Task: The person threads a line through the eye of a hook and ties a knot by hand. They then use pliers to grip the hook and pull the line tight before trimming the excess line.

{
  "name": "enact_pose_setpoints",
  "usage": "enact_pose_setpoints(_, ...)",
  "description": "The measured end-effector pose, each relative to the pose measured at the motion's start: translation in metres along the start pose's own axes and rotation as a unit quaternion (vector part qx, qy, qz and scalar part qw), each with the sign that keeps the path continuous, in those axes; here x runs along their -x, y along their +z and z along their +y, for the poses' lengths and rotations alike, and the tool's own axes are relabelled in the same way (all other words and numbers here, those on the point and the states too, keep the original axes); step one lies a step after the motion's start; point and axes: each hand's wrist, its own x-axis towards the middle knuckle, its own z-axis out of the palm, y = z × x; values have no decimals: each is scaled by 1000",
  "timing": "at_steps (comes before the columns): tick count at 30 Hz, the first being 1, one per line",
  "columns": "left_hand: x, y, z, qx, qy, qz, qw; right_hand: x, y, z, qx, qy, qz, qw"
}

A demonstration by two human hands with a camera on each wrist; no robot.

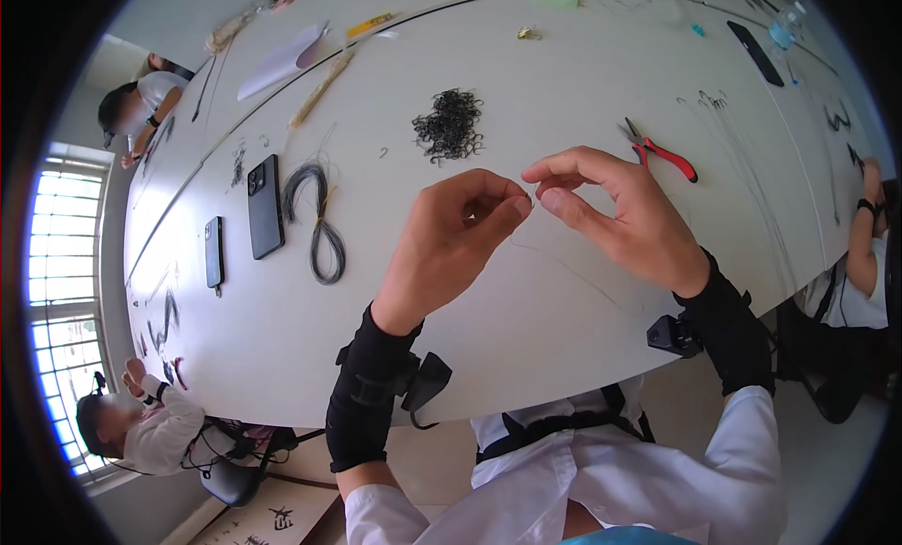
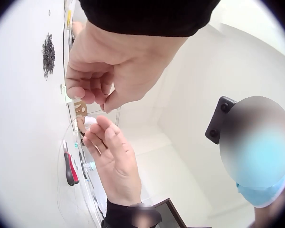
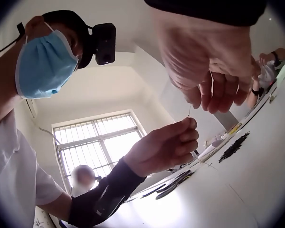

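Observation:
My left hand (image 1: 451, 235) pinches a tiny hook (image 1: 532, 203) between thumb and forefinger; its tip pokes past the fingertips. A fine line (image 1: 573, 274) trails from below that hand across the table. Facing it, my right hand (image 1: 625, 211) has its fingers loosely bent, thumb and forefinger apart, with the tips close to the hook. In the right wrist view a thin dark shank (image 3: 189, 115) stands up from the left thumb tip, just under the right fingertips. Beyond the hands lies a pile of black fish hooks (image 1: 449, 125).
Red-handled pliers (image 1: 658, 150) lie right of the hook pile. A looped hank of dark line (image 1: 324, 221) and two phones (image 1: 265, 207) are at left. Hooks tied to long lines (image 1: 719, 101) stretch along the right. Other people sit around the table (image 1: 404, 357).

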Motion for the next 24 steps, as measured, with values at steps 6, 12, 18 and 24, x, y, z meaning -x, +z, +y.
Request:
enact_pose_setpoints(6,-4,0,3,3,-26,-35,999,-4,-4,0,-30,35,-35,998)
enact_pose_setpoints(12,-6,0,2,23,-44,-54,997,-2,5,10,-18,1,-9,1000)
enact_pose_setpoints(18,-7,-4,2,27,-61,-71,995,-2,5,14,-27,3,-23,999)
enact_pose_setpoints(24,-10,-2,-3,91,-13,-45,995,-1,10,16,-42,7,18,999)
